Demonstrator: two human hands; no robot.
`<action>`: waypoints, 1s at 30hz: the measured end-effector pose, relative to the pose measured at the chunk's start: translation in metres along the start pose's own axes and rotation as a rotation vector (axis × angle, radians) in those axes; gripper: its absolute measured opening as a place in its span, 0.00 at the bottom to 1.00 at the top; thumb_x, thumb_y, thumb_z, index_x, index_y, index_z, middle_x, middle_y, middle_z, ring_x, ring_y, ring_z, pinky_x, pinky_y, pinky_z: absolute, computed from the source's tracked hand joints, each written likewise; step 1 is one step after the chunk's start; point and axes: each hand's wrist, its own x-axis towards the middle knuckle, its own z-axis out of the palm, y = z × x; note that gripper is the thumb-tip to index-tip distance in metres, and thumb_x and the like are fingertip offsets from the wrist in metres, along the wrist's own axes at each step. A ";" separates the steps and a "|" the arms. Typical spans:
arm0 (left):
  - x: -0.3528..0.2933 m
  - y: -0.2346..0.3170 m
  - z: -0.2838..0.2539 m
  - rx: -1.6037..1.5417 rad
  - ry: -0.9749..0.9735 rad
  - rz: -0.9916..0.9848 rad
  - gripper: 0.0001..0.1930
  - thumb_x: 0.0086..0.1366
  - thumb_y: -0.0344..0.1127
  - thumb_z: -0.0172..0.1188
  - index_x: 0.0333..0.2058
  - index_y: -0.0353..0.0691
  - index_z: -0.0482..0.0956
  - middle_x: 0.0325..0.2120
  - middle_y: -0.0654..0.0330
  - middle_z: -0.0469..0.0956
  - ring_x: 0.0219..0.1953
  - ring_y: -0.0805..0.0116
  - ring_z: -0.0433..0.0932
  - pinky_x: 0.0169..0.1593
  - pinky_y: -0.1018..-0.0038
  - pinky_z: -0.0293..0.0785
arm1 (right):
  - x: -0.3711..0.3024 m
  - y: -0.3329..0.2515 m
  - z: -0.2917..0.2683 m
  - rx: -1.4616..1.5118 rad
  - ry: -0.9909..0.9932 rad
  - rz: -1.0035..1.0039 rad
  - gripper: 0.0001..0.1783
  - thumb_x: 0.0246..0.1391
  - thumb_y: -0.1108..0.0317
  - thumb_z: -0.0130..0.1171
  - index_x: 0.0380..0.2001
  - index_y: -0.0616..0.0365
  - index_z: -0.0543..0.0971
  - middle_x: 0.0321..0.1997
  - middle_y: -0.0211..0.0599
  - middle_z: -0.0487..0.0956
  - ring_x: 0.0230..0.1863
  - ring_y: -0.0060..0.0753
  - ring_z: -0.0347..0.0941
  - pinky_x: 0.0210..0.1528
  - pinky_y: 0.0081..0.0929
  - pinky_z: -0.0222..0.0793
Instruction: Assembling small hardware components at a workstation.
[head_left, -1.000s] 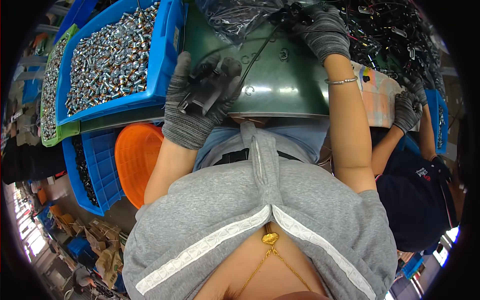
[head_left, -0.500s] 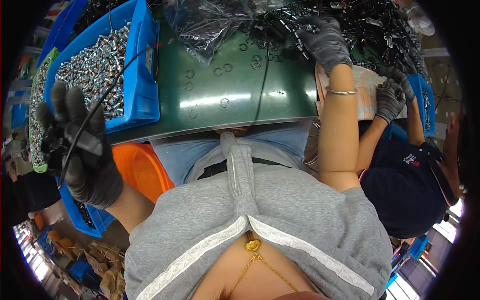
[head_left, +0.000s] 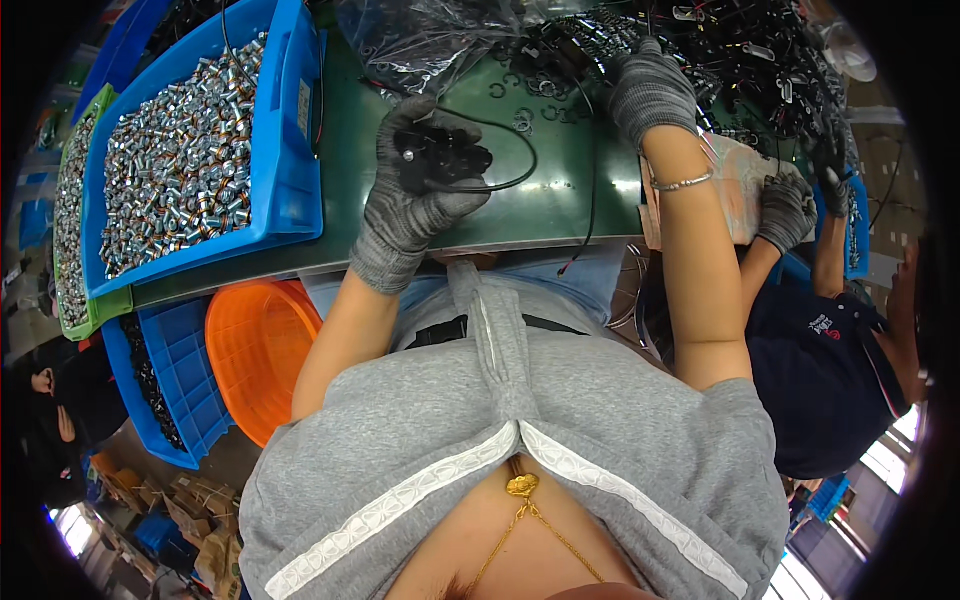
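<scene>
A worker's left hand [head_left: 410,195], in a grey knit glove, grasps a black part [head_left: 440,160] over the green table [head_left: 525,210], just right of the blue bin [head_left: 297,150] of metal fittings [head_left: 185,155]; a thin black cable [head_left: 536,155] loops out from that hand, on the side away from the bin; the right hand [head_left: 655,95], gloved alike, reaches to a heap of dark parts [head_left: 740,60] well to the bin's right, its fingertips too hidden to tell whether they grip anything; good handling here would seem to call for a steady left hold, the loop kept slack and off the C-shaped rings [head_left: 523,122] lying farther right of the bin, while the right fingers avoid dragging tangled neighbours out of the heap; a second cable [head_left: 593,180], hanging past the table's near edge well right of the bin, looks easy to snag; the left forearm slants up toward the bin's near right corner, fingers curled round the part; the right arm, a bangle [head_left: 683,183] at its wrist, stretches forward far to the bin's right, back of the hand uppermost.
</scene>
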 end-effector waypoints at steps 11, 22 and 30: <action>-0.002 -0.013 -0.004 0.011 0.029 0.135 0.35 0.53 0.19 0.70 0.57 0.48 0.66 0.48 0.53 0.76 0.44 0.62 0.80 0.46 0.69 0.83 | -0.028 0.020 0.015 0.257 -0.016 0.051 0.25 0.45 0.50 0.70 0.45 0.50 0.85 0.59 0.51 0.71 0.57 0.50 0.74 0.63 0.38 0.68; -0.008 -0.015 0.002 0.291 0.022 0.208 0.28 0.55 0.18 0.67 0.53 0.41 0.68 0.49 0.51 0.77 0.48 0.61 0.80 0.50 0.69 0.82 | -0.051 0.048 -0.022 1.111 0.096 -0.161 0.14 0.50 0.68 0.68 0.40 0.60 0.83 0.51 0.45 0.73 0.46 0.35 0.76 0.54 0.31 0.73; -0.015 -0.007 0.003 0.543 0.029 0.214 0.24 0.56 0.19 0.67 0.50 0.42 0.70 0.49 0.54 0.78 0.47 0.64 0.80 0.51 0.70 0.81 | -0.072 0.004 -0.110 0.849 -0.249 -0.922 0.13 0.51 0.62 0.65 0.34 0.61 0.78 0.49 0.37 0.70 0.48 0.32 0.69 0.54 0.33 0.66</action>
